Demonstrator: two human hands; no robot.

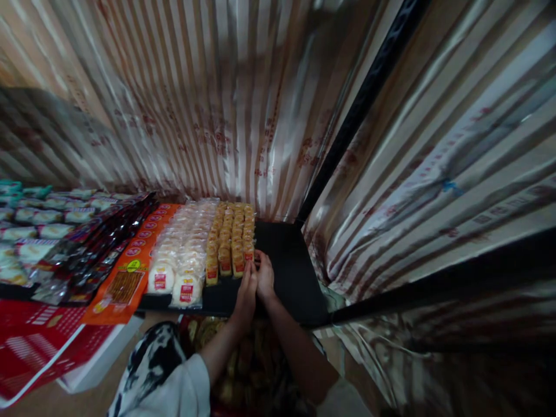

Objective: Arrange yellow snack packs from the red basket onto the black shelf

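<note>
Both my hands meet at the front end of the rightmost row of small golden-brown snack packets (237, 237) on a black shelf (290, 275). My left hand (245, 292) has its fingers pressed together, tips at the base of the front snack packet (249, 255), which has a red label. Curled in at that packet's right side is my right hand (264, 278), its fingers bent. The two hands partly hide the packet's lower edge. To the left stand rows of round white packaged snacks (186, 289) in clear wrappers, some with red labels.
Farther left lie an orange snack bag (125, 284), dark shiny packets (99, 249) and white and green packs (43, 217). A red basket (35, 353) sits low at left. Several golden packets (243, 359) are below my arms. A black post (343, 150) and striped sheeting (226, 116) surround the shelf.
</note>
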